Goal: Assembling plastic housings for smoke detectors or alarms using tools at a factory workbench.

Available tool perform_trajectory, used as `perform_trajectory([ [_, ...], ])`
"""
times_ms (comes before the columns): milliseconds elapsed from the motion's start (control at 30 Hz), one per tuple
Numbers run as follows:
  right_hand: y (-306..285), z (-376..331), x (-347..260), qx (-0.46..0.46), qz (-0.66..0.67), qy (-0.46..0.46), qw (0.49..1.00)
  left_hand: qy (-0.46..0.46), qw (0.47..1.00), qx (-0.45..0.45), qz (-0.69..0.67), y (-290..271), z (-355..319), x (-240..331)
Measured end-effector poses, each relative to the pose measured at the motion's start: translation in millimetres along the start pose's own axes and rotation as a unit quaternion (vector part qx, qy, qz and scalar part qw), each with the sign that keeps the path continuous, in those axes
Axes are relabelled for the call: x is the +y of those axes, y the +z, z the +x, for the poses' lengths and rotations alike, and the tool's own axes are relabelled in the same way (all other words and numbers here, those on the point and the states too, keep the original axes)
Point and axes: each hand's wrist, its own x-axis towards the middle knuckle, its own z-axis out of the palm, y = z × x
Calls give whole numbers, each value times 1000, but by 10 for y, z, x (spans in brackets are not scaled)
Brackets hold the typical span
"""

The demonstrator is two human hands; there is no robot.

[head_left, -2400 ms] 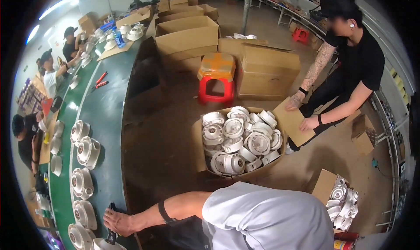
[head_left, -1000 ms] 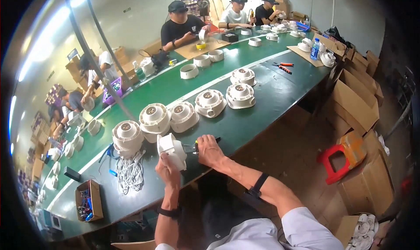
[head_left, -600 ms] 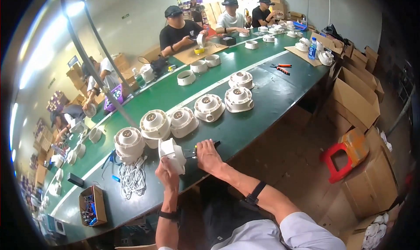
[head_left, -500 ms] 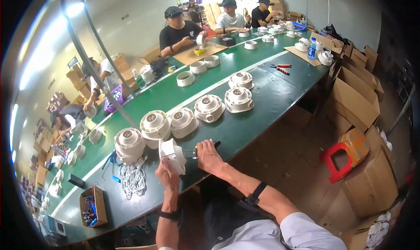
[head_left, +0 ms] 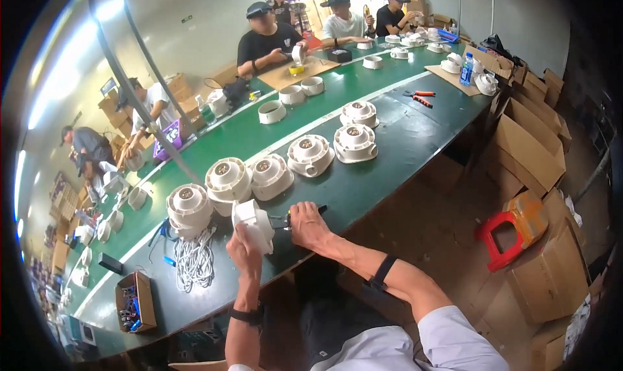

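Observation:
My left hand (head_left: 244, 251) is closed around a white plastic housing (head_left: 258, 227), tilted on its side above the near edge of the table. From the right, my right hand (head_left: 309, 226) grips dark-handled pliers (head_left: 280, 222). Their metal head reaches the side of the housing; exactly what the jaws touch is too small to make out. Just beyond my hands stand several round white fixtures, among them a ribbed one (head_left: 264, 176) and a stacked one (head_left: 189, 209). A bundle of white cord (head_left: 195, 262) lies left of my left hand.
A small cardboard box (head_left: 145, 299) of blue and dark parts sits at the table's left. Orange-handled pliers (head_left: 422, 99) lie farther right. Co-workers sit across the green table (head_left: 224, 137). Open cartons (head_left: 529, 144) and a red stool (head_left: 496, 244) stand on the right.
Both hands keep their holds on the housing and the pliers, with only a slight shift. The view has moved a little. At the far left, another person has come into sight.

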Motion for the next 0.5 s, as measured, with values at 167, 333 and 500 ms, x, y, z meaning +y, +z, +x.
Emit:
perform_trajectory([
  [167,8,43,53,17,2,19,1000,-92,995,-43,22,31,282,173],
  [333,32,15,17,25,10,12,1000,-158,954,-170,189,-27,737,162],
  [500,-7,46,-61,26,8,38,999,-112,940,-292,134,-158,990,88],
])
